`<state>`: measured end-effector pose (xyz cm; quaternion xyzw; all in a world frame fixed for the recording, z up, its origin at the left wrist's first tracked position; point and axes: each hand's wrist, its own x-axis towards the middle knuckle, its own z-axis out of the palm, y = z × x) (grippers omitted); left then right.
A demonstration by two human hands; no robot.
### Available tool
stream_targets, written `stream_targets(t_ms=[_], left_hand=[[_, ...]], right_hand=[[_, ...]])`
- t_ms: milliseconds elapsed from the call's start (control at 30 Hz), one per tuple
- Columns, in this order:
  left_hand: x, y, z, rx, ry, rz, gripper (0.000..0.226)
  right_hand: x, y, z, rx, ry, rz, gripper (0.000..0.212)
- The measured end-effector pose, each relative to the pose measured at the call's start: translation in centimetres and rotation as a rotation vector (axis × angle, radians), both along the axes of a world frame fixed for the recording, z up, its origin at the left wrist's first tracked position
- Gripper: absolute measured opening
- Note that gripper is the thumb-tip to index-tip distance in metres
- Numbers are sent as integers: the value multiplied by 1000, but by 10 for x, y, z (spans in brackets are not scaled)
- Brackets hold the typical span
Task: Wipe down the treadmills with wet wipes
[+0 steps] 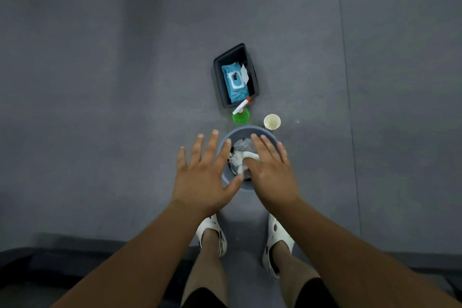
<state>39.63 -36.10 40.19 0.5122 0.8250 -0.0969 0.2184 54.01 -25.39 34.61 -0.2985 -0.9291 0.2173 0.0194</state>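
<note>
A blue pack of wet wipes [234, 82] with its flap lifted lies in a black bin [218, 77] on the grey floor. Nearer to me stands a round grey-blue bucket [246, 130] holding crumpled used wipes [241, 152]. My left hand [206, 172] hovers flat with spread fingers over the bucket's left rim, holding nothing. My right hand [271, 170] is spread over the bucket's right side, and a white wipe shows just under its thumb; whether the hand touches it is unclear. No treadmill surface is clearly in view.
A green spray bottle [241, 114] with a white and orange nozzle stands between bin and bucket. A paper cup [272, 121] sits to its right. My feet in white clogs [212, 235] stand just behind the bucket. A dark edge [62, 262] runs along the bottom.
</note>
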Motion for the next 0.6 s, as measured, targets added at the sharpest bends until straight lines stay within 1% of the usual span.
stream_targets(t_ms=[100, 233, 300, 400, 433, 567, 600], left_hand=[[-17, 7, -20, -25, -21, -34, 86], [-37, 11, -38, -55, -54, -97, 89], [-48, 11, -46, -70, -59, -125, 89], [-62, 11, -47, -68, -65, -161, 88], [-66, 13, -44, -78, -76, -169, 88], [-85, 30, -15, -51, -67, -189, 90], [-89, 35, -5, -57, -61, -204, 90]], right_hand=[[-13, 0, -16, -11, -14, -50, 13], [-23, -2, -34, 15, -60, -98, 15], [-28, -3, -37, 15, -76, -131, 26], [-34, -7, -34, 7, -100, -163, 54], [-36, -6, -30, 9, -105, -181, 57], [-41, 8, -2, 92, -113, -240, 53], [-41, 12, 4, 104, -88, -248, 52]])
